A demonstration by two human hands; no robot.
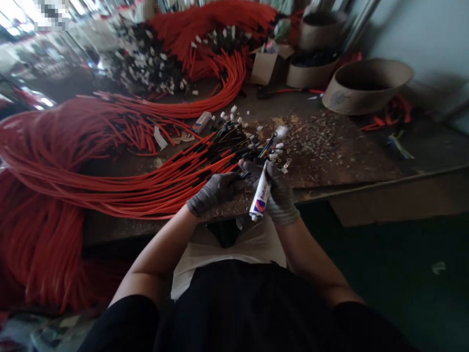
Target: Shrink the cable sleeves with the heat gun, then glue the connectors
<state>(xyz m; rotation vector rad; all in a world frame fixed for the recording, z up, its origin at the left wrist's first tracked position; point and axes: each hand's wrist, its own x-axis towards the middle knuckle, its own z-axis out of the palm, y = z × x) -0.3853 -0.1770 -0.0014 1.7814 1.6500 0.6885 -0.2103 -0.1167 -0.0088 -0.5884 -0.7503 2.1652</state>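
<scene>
Both my hands wear grey gloves. In my right hand [280,193] is a white tube [260,194] with a blue and orange print, its capped end pointing down toward me. My left hand [212,193] is closed at the ends of the orange cables [157,183], near the right hand; what its fingers hold is partly hidden, but dark wires run into it. Thin black and yellow wires with white connectors [280,132] spread just beyond my hands on the workbench [311,171].
A small printed box [202,122] lies behind the cables. Small scraps [311,134] litter the bench to the right. Round brown containers [366,83] and an open cardboard box [264,67] stand at the back. More orange cables [40,244] hang over the left edge.
</scene>
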